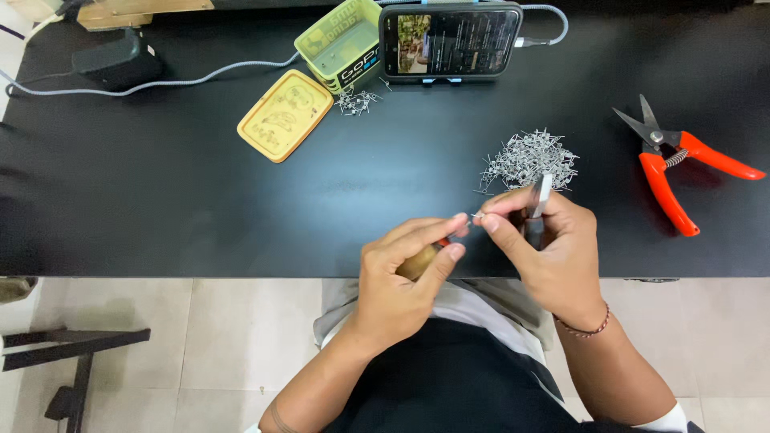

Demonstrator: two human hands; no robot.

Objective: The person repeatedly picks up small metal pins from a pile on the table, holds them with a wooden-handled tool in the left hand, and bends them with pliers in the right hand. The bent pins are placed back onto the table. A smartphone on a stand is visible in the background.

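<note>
Left hand curled at the near edge of the black table, fingers closed around a small brownish, red-tipped object, thumb and forefinger pressed together. Right hand pinching a tiny metal pin at the fingertips, other fingers folded around a slim grey tool. Pile of metal pins just behind the hands; orange-handled snips well apart to the right.
</note>
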